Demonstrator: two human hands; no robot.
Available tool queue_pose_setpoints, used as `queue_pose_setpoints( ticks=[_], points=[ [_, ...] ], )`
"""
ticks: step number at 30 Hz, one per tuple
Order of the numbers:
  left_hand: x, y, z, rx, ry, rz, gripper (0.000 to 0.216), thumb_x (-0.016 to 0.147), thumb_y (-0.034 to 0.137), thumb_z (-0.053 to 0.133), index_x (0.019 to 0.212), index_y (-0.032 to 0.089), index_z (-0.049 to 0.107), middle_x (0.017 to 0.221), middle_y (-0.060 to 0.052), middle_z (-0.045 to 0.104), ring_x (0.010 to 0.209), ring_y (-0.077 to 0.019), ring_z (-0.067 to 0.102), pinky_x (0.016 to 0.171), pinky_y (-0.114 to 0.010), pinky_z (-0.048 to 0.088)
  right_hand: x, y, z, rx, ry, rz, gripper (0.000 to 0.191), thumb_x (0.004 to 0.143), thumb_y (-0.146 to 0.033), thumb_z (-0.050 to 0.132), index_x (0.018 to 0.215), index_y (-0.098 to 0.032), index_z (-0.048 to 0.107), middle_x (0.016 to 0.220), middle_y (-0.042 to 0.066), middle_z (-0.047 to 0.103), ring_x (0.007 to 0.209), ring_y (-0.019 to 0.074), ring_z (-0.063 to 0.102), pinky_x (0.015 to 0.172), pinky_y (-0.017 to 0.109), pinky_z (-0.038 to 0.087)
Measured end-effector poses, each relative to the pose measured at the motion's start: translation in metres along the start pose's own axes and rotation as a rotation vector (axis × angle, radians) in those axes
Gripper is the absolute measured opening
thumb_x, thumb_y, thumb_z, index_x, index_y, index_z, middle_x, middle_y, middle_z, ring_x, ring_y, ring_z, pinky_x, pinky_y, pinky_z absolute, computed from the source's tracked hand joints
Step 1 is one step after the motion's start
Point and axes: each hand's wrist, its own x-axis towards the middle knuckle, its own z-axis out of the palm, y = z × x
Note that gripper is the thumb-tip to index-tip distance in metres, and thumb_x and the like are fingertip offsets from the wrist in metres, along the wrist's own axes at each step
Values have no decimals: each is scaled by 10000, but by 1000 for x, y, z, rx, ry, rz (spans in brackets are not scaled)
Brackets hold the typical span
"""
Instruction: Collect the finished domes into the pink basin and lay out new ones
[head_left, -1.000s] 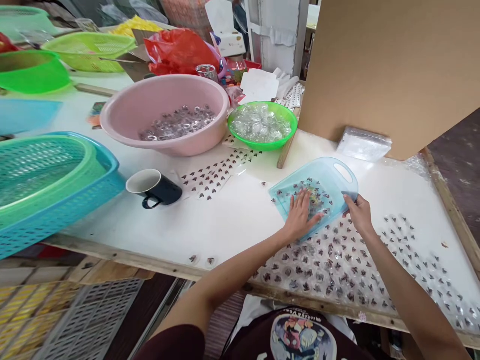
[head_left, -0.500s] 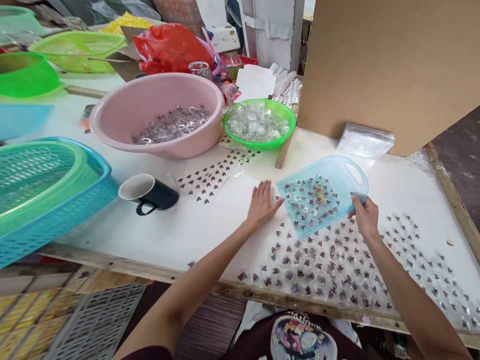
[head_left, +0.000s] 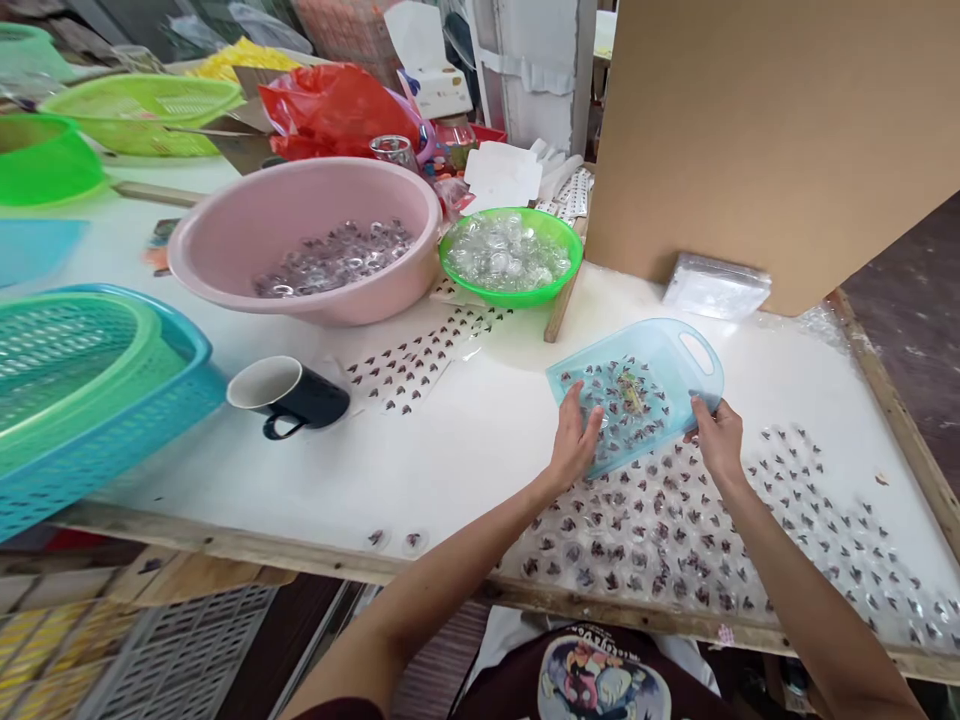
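My right hand (head_left: 716, 435) grips the near right edge of a light-blue plastic tray (head_left: 679, 385) with a handle slot, thumb on top. Small clear round pieces with dark printed marks show in the tray, around a yellowish patch. At the tray's near left side is my left hand (head_left: 574, 445), thumb and fingers apart, fingertips over its edge; whether they touch it I cannot tell. Many more clear round pieces (head_left: 660, 540) with dark marks lie spread on the white table below the tray and around my right forearm.
A pink basin (head_left: 307, 185) holds similar pieces; a green bowl (head_left: 510, 300) holds clear ones. A dark mug (head_left: 319, 395) lies on its side by printed sheets (head_left: 405, 365). Blue and green baskets (head_left: 180, 375) stand left. A cardboard panel (head_left: 772, 130) rises behind a clear-wrapped stack (head_left: 716, 288).
My left hand has moved right from the table beside the tray to over its near left edge. My right hand keeps its grip on the tray. The view has shifted slightly.
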Motion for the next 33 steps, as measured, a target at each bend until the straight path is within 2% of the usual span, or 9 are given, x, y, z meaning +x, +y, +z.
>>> queue_pose_setpoints(
  ticks=[4, 8, 12, 16, 19, 22, 26, 30, 33],
  points=[
    [19, 12, 12, -118, 39, -37, 671, 991, 664, 261, 1524, 257, 281, 1618, -107, 301, 1505, -270, 273, 1214, -467, 284, 1, 7, -1, 41, -16, 11, 390, 769, -560, 698, 722, -200, 555, 474, -56, 534, 379, 134, 544, 388, 235, 410],
    [32, 31, 27, -99, 1, -59, 675, 995, 658, 247, 1498, 215, 323, 1593, -141, 339, 1493, -277, 297, 1212, -457, 279, 5, 14, 3, 132, -25, 81, 390, 718, -552, 730, 731, -194, 577, 478, -61, 526, 358, 125, 500, 370, 254, 416],
    [34, 66, 29, 21, -153, 129, 637, 1007, 625, 251, 1470, 205, 376, 1541, -143, 427, 1474, -277, 336, 1241, -479, 199, 10, 16, 3, 244, -11, 149, 390, 640, -521, 774, 747, -181, 615, 475, -72, 501, 358, 110, 452, 342, 254, 395],
    [32, 105, 2, 71, -246, 394, 587, 1015, 611, 254, 1401, 228, 474, 1456, -100, 538, 1420, -266, 431, 1258, -488, 151, 15, 10, 1, 325, -9, 210, 388, 569, -492, 793, 719, -174, 630, 464, -79, 473, 354, 94, 407, 318, 246, 360],
    [30, 113, -39, 43, -121, 503, 582, 1011, 617, 282, 1377, 225, 509, 1444, -90, 554, 1395, -264, 464, 1235, -483, 235, 19, 3, -1, 330, -28, 252, 374, 545, -475, 794, 690, -171, 633, 459, -75, 463, 358, 94, 405, 320, 249, 356],
    [29, 91, -85, 7, 155, 464, 536, 1024, 576, 311, 1345, 209, 535, 1398, -103, 586, 1347, -256, 509, 1162, -467, 364, 25, -5, -2, 342, -37, 269, 355, 533, -435, 806, 693, -156, 657, 484, -64, 482, 381, 91, 418, 336, 247, 372],
    [23, 34, -126, -1, 479, 339, 518, 1027, 556, 329, 1341, 200, 536, 1407, -121, 561, 1355, -253, 488, 1164, -463, 355, 41, -25, 5, 397, -34, 261, 317, 504, -367, 830, 645, -154, 642, 484, -58, 484, 394, 82, 415, 329, 225, 354],
    [18, -13, -138, 10, 584, 285, 538, 1016, 575, 339, 1373, 200, 486, 1437, -142, 513, 1363, -258, 470, 1156, -472, 372, 67, -66, 29, 399, -81, 179, 317, 523, -334, 839, 600, -171, 578, 474, -53, 481, 398, 91, 437, 325, 221, 370],
    [22, -30, -140, 22, 599, 269, 534, 1014, 576, 339, 1370, 201, 471, 1426, -150, 512, 1343, -264, 486, 1129, -482, 405, 87, -110, 60, 376, -116, 125, 270, 577, -286, 808, 623, -170, 569, 483, -45, 505, 395, 95, 454, 319, 214, 385]
  ],
)
